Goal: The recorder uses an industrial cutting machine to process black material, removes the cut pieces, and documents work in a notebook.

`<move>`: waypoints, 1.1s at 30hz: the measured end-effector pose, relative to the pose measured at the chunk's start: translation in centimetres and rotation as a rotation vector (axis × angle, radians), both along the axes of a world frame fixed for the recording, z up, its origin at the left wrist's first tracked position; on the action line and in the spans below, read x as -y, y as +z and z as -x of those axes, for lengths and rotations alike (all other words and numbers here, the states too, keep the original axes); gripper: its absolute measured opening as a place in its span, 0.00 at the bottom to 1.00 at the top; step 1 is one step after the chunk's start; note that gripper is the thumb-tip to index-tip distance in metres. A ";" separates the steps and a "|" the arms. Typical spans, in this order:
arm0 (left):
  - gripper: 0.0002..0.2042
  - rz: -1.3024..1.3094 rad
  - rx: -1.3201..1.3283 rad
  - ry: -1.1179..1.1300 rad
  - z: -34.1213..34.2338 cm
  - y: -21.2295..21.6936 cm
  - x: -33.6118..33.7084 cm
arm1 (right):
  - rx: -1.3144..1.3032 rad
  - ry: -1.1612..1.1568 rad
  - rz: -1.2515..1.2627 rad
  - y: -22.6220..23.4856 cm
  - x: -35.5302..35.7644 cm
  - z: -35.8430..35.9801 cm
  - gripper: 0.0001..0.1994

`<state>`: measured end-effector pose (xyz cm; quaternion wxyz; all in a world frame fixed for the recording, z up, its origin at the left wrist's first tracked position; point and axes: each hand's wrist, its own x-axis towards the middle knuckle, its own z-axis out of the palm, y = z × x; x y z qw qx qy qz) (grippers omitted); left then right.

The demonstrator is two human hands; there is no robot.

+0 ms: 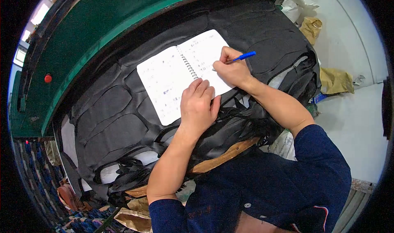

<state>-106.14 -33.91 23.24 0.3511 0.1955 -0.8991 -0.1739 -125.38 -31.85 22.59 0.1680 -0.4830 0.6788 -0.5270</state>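
Observation:
An open spiral-bound notebook (158, 79) with handwriting on both white pages lies tilted on black sheet material (111, 105). In my right hand (234, 70) is a blue pen (247, 55), its rear end pointing up and right. The fingers close round the pen over the right-hand page, and the tip is mostly hidden by them. My left hand (199, 103) lies flat over the lower part of the notebook, near the lower end of the wire spiral, with its fingers stretched out. It presses on the pages and holds nothing.
Beyond the sheets runs a green machine beam (123, 23), with a red button (48, 78) at its left. Cut shapes and loose black scraps (230, 126) cover the table, heaped along the near edge. Crumpled brown paper (336, 80) and white bags lie at the right.

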 end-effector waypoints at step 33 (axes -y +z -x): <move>0.13 -0.104 -0.055 -0.045 -0.3 0.1 -0.2 | 0.365 -0.006 0.100 0.4 0.4 0.2 0.06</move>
